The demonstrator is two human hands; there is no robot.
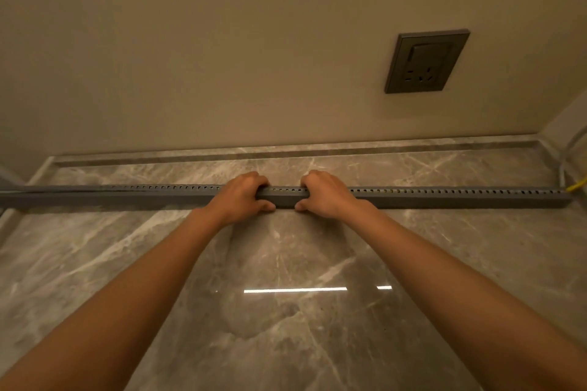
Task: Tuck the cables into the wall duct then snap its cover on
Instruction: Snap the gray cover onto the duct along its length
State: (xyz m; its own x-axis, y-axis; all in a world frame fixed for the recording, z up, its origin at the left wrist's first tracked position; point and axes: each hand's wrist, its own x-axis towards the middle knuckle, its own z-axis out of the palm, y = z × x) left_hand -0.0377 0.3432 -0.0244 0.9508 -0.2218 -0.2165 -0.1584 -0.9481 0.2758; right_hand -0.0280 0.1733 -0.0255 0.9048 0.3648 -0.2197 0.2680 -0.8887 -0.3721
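A long grey slotted cable duct (444, 197) lies across the marble floor, running from the left edge to the far right. Its grey cover sits along the near face. My left hand (241, 197) and my right hand (327, 195) grip the duct side by side at its middle, fingers curled over the top and thumbs pressed on the front. A yellow cable (576, 185) sticks out of the duct's right end. Any cables inside are hidden.
The beige wall behind carries a dark grey socket plate (425, 61) at the upper right. A marble skirting strip (286, 154) runs along the wall's base. Pale cables (568, 152) hang in the right corner. Glossy marble floor (286, 279) spreads in front of the duct.
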